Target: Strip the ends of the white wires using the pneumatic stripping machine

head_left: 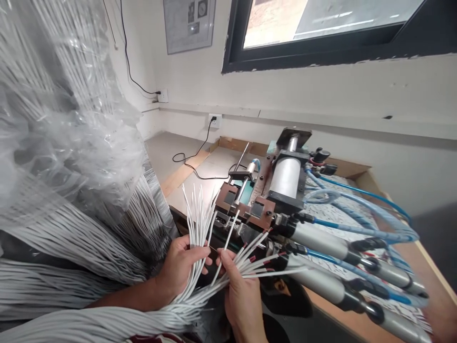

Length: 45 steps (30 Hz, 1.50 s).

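Note:
A thick bundle of white cables (117, 324) crosses in front of me and fans out into two groups. My left hand (183, 264) is closed round the upright group, whose plain white ends point up. Between thumb and fingers of my right hand (241, 290) is a single white cable (231, 229), its tip near the brown jaws of a pneumatic machine (246, 205). Other cables with stripped, reddish ends (262, 261) spread to the right across the back of my right hand. The fingertips of both hands nearly meet.
Metal air cylinders (317, 240) and blue hoses (357, 233) extend to the right over a wooden-edged tray of white scraps. Many hanging grey cables wrapped in clear plastic (71, 143) fill the left side. A black cord (200, 176) runs to a wall socket (214, 120).

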Motion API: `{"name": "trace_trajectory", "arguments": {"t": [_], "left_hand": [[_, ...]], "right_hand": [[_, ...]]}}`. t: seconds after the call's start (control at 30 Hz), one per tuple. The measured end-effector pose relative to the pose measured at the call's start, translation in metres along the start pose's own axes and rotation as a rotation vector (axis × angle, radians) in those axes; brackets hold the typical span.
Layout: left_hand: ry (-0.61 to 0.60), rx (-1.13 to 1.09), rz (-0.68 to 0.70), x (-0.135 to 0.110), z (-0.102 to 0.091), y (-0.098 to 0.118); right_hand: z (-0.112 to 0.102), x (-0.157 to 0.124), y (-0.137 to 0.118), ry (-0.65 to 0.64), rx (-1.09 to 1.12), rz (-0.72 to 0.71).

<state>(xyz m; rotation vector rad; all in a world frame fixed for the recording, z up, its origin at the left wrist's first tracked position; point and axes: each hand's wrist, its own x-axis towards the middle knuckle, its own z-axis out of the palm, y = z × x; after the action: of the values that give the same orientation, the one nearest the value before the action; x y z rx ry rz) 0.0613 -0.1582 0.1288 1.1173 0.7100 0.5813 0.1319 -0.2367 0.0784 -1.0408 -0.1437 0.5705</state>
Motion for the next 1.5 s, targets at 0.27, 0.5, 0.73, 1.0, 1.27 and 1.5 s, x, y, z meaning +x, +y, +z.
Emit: {"name": "trace_trajectory", "arguments": {"t": [0.27, 0.5, 0.73, 1.0, 1.27, 1.5], "left_hand": [[0.020, -0.040, 0.058, 0.000, 0.001, 0.003], [-0.111, -0.179, 0.087, 0.003, 0.000, 0.003], [0.008, -0.142, 0.096, 0.009, 0.002, 0.010], [0.088, -0.040, 0.151, 0.017, 0.015, 0.031], [0.087, 0.006, 0.153, 0.022, 0.026, 0.035], [0.045, -0.059, 0.089, 0.020, 0.027, 0.035]], "right_hand": [[0.011, 0.009, -0.016, 0.005, 0.064, 0.087], [0.011, -0.002, -0.007, -0.195, -0.135, 0.079], [0.007, -0.011, 0.006, -0.075, -0.061, -0.020], [0.020, -0.002, -0.010, 0.046, 0.130, -0.003], [0.021, 0.007, -0.021, 0.018, 0.224, 0.127], [0.023, 0.011, -0.018, 0.019, 0.254, 0.153]]}}
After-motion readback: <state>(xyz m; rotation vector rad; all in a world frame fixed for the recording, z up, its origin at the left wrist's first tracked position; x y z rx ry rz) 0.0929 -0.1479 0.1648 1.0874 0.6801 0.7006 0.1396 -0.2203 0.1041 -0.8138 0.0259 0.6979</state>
